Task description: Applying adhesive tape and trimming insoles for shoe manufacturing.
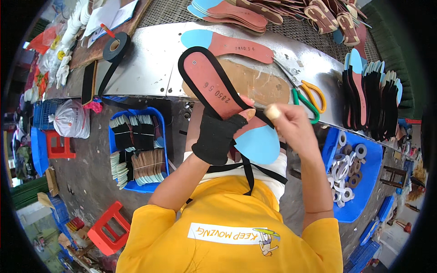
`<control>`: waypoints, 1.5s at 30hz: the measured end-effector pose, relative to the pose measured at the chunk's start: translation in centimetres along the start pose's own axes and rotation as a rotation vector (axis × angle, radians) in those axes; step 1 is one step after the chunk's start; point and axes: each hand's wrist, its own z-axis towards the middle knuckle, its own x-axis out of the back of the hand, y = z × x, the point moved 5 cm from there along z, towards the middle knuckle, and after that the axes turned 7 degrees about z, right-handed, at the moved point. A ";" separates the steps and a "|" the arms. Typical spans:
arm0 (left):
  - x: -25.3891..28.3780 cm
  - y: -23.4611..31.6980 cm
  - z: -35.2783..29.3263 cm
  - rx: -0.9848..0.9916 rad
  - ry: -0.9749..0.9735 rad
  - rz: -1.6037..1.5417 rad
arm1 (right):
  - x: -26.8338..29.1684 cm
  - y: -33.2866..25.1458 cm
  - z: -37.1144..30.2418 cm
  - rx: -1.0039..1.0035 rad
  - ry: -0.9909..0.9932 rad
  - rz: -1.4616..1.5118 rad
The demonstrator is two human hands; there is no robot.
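Note:
A pink insole (207, 86) with a light blue end (258, 144) is held tilted above my lap. A black edging strip (184, 75) runs round its pink end and along the sides. My left hand (221, 136), in a black fingerless glove, is closed round the insole's middle, thumb on top. My bare right hand (293, 129) is closed at the insole's right edge, pinching the black strip there; its fingertips are partly hidden. Beyond the held piece, another pink and blue insole (241, 48) lies on the metal bench.
Green- and orange-handled scissors (302, 93) lie on the metal bench (152, 59). A black tape roll (117, 47) stands at left. Edged insoles (359, 91) stand stacked at right. Blue bins hold insole stacks (149, 168) and tape rings (346, 173). Red stools (109, 229) are on the floor.

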 end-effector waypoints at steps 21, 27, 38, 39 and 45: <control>-0.5 2.0 0.2 -0.280 -0.028 0.695 | 0.9 -1.7 3.9 0.258 0.343 -0.057; -0.4 1.5 -0.1 -0.325 -0.047 0.701 | -1.1 -6.2 3.9 0.616 0.164 -0.310; -0.5 -2.7 -0.6 0.261 -0.446 -0.140 | -1.1 -4.9 5.2 0.125 -0.322 0.557; -1.3 -2.4 -0.8 0.234 -0.638 -0.117 | -0.4 -4.9 5.0 0.241 -0.338 0.504; -0.4 0.7 1.2 0.163 -0.556 0.093 | 2.5 -5.0 5.6 0.244 0.099 0.061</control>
